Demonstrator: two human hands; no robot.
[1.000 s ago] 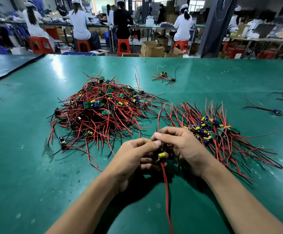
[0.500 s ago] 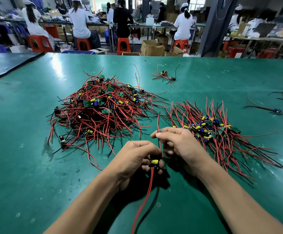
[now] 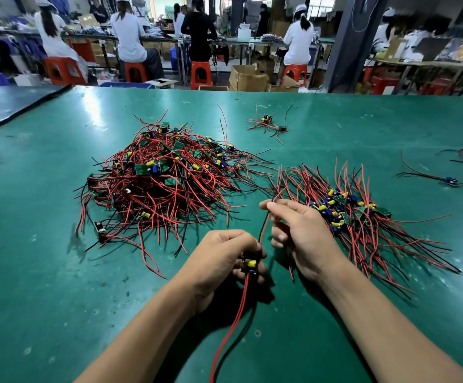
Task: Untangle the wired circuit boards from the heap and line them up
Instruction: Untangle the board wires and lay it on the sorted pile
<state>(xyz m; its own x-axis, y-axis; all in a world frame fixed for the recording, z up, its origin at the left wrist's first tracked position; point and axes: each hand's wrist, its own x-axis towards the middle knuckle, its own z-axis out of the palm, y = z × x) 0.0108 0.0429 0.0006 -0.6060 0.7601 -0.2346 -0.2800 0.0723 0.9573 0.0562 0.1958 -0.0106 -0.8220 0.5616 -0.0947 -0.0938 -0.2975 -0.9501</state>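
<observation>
Green matting covers the desk (image 3: 45, 272), and only the head view is given, so that's the one gone through.

The heap (image 3: 164, 183) of red-and-black wired boards is taken as the reference. Just in front of the heap, toward its near-right side, one circuit board (image 3: 249, 265) with a yellow capacitor is held in the left hand (image 3: 224, 261). The grip there is closed round the board, fingers curled. Right of that, the right hand (image 3: 302, 233) is seen with its grip narrowed to a pinch on the upper leads (image 3: 264, 225), thumb against forefinger. The lower leads (image 3: 233, 322) are left trailing toward the near edge, away from the heap.

What's changed: a second ago both hands were bunched together right at the board. Since then the right hand has been slid up along the leads, away from the board, so they've been drawn out fairly straight. The lower leads have been swung over leftwards too.

Read that way, this board is already clear of the heap and is being tidied, probably to be laid on the lined-up bunch (image 3: 349, 214) to the heap's right. Plenty is still left in the heap, and a few strays (image 3: 266, 124) are spotted beyond it.
</observation>
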